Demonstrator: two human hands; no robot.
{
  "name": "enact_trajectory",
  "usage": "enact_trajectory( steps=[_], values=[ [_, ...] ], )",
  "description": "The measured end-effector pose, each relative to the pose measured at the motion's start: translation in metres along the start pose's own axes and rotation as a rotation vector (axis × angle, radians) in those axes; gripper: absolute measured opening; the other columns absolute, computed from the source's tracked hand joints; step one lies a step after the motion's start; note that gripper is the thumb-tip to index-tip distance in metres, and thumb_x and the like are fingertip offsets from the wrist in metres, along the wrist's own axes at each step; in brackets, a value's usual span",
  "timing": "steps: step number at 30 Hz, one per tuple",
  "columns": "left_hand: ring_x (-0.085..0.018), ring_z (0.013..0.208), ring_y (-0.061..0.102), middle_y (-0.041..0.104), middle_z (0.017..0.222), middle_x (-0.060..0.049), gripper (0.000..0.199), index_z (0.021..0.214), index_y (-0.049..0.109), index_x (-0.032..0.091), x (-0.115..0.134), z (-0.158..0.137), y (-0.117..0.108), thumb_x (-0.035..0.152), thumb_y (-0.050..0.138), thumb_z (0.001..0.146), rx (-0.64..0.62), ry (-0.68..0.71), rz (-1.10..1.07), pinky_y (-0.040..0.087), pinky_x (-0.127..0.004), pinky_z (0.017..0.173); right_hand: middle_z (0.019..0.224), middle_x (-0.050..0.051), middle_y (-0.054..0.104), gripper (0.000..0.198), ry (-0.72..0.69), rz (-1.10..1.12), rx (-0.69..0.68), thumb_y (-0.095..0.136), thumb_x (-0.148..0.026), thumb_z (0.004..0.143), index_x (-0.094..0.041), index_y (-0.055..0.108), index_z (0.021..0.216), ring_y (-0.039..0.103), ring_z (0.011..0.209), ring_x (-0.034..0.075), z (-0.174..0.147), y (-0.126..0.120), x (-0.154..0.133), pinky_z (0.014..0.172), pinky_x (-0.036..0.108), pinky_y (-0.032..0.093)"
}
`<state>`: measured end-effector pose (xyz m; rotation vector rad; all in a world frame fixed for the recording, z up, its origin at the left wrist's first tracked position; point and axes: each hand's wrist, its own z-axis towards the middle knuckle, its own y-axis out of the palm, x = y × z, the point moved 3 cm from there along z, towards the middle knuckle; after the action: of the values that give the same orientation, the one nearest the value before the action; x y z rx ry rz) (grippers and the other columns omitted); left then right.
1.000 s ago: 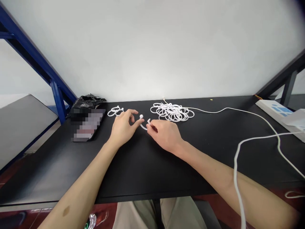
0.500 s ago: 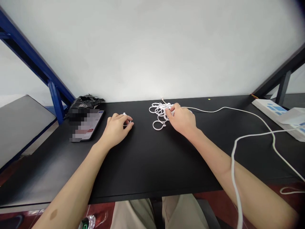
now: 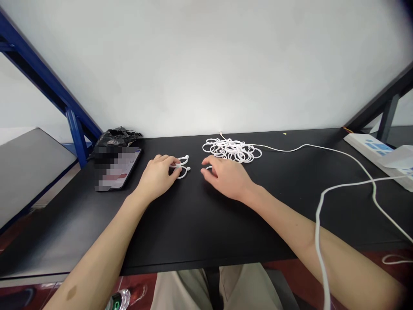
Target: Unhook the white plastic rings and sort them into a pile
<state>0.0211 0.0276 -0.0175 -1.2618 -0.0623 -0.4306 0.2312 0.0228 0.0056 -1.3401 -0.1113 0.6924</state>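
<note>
My left hand (image 3: 158,175) rests on the black table with its fingers curled round thin white open rings (image 3: 184,172) that have small round knobs at their ends. Two knobs poke out to the right of the fingertips. My right hand (image 3: 229,177) lies to the right of it, thumb and forefinger bent about a single white ring (image 3: 209,168), most of which the hand covers. Just behind the right hand, a tangled pile of similar white rings (image 3: 237,148) lies by the wall.
A phone (image 3: 124,168) with a partly blurred screen and a black plastic bag (image 3: 116,138) sit at the left. White cable (image 3: 338,151) runs across the right side, one length passing over my right forearm. A white and blue box (image 3: 371,144) stands at the far right.
My right hand has come away from the pile, forward and left, onto the loose ring in front. More of the rings in my left hand now shows, jutting right.
</note>
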Motion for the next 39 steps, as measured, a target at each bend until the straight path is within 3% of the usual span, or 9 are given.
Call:
enact_trajectory(
  steps=[5,10,15,19,23,26,30,34,39],
  values=[
    [-0.024,0.081,0.052,0.067,0.082,-0.004,0.016,0.085,0.066,0.022,0.004,0.0,-0.007,0.035,0.058,0.09,0.118,0.032,0.047,0.043,-0.038,0.075,0.089,0.002,0.071,0.025,-0.11,0.02,-0.118,0.048,-0.036,0.097,-0.022,0.064,0.109,0.065,0.079,0.017,-0.004,0.011,-0.01,0.066,0.028,0.039],
    [-0.022,0.08,0.048,0.065,0.084,-0.005,0.022,0.087,0.069,0.023,0.019,-0.006,-0.017,0.037,0.055,0.095,0.321,0.222,0.071,0.042,-0.037,0.075,0.081,0.002,0.07,0.037,0.026,0.088,-0.023,0.041,-0.048,0.099,-0.02,0.066,0.097,0.062,0.071,0.015,-0.003,0.008,-0.009,0.062,0.027,0.036],
    [-0.02,0.079,0.046,0.067,0.087,-0.004,0.027,0.084,0.071,0.027,0.046,-0.011,-0.011,0.036,0.05,0.098,0.219,0.429,0.124,0.036,-0.035,0.07,0.065,0.0,0.062,0.047,0.164,0.246,0.032,0.033,-0.049,0.1,-0.019,0.06,0.076,0.051,0.056,0.011,-0.001,0.005,-0.005,0.057,0.026,0.031],
    [-0.02,0.078,0.045,0.067,0.085,-0.004,0.027,0.084,0.07,0.026,0.051,-0.011,-0.007,0.032,0.049,0.099,0.183,0.461,0.167,0.034,-0.035,0.067,0.061,-0.002,0.057,0.052,0.107,0.358,0.057,0.023,-0.045,0.103,-0.02,0.053,0.069,0.05,0.057,0.01,-0.001,0.003,-0.006,0.058,0.024,0.031],
    [-0.02,0.078,0.046,0.066,0.085,-0.003,0.021,0.085,0.071,0.026,0.048,-0.01,-0.009,0.034,0.055,0.096,0.201,0.469,0.104,0.036,-0.035,0.067,0.058,-0.004,0.052,0.042,0.111,0.292,0.065,0.037,-0.042,0.099,-0.02,0.049,0.066,0.042,0.053,0.009,-0.002,0.002,-0.008,0.054,0.024,0.027],
    [-0.019,0.079,0.048,0.065,0.085,-0.003,0.016,0.088,0.07,0.024,0.046,-0.01,-0.011,0.037,0.061,0.092,0.236,0.439,-0.059,0.042,-0.033,0.071,0.057,-0.004,0.049,0.035,0.133,0.206,0.072,0.042,-0.033,0.096,-0.019,0.046,0.063,0.036,0.05,0.008,-0.001,0.003,-0.007,0.053,0.026,0.024],
    [-0.018,0.081,0.051,0.063,0.086,-0.003,0.008,0.096,0.063,0.021,0.045,-0.009,-0.012,0.026,0.06,0.091,0.289,0.331,-0.152,0.046,-0.033,0.074,0.057,-0.004,0.047,0.032,0.058,0.167,0.066,0.044,-0.029,0.094,-0.019,0.043,0.063,0.036,0.052,0.008,-0.001,0.007,-0.008,0.054,0.026,0.024],
    [-0.02,0.088,0.055,0.062,0.089,-0.001,0.023,0.102,0.058,0.021,0.044,-0.008,-0.01,0.017,0.065,0.081,0.254,0.195,-0.181,0.046,-0.034,0.077,0.06,-0.004,0.051,0.028,-0.062,0.195,-0.022,0.047,-0.027,0.091,-0.019,0.044,0.065,0.039,0.054,0.007,-0.003,0.011,-0.015,0.054,0.024,0.025],
    [-0.018,0.085,0.055,0.063,0.095,0.0,0.041,0.109,0.058,0.024,0.034,-0.001,-0.009,0.029,0.076,0.074,0.23,-0.115,-0.382,0.046,-0.032,0.074,0.059,-0.004,0.053,0.025,0.011,0.163,0.028,0.049,-0.025,0.089,-0.018,0.046,0.065,0.039,0.052,0.007,-0.001,0.007,-0.018,0.053,0.024,0.024]
  ],
)
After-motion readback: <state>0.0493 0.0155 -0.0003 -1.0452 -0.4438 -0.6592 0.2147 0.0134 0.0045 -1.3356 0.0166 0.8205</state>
